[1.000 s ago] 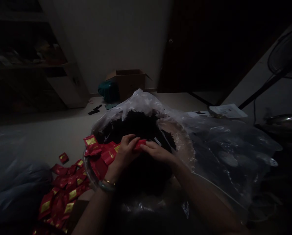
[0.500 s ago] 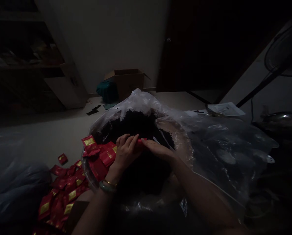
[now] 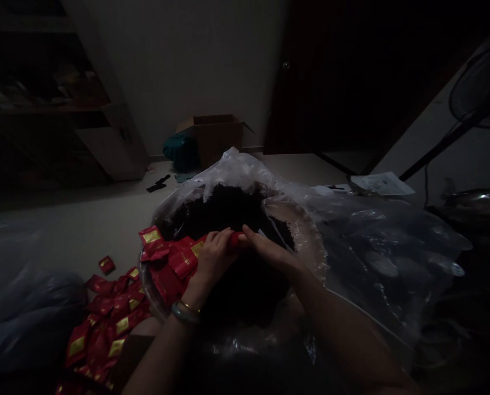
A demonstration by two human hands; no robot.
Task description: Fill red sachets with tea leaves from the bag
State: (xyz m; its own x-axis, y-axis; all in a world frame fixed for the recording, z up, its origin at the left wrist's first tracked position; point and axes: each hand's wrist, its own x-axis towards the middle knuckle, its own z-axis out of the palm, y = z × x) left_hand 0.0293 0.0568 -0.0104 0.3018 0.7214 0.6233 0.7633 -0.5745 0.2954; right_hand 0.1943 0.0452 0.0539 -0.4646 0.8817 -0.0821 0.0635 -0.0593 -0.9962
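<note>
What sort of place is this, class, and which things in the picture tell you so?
Probably a plain room in a home, used for packing by hand: a heap of red sachets, a plastic bag of dark loose material, perhaps tea, and a cardboard box and standing fan nearby.

Left forearm and right forearm angling in from near edge, meeting mid-frame. Left hand curled, wrist cocked, fingers bent over. Right hand reaching left, thumb raised, right fingertips just beside left hand (pretty dark, exact grip hard to see).
</note>
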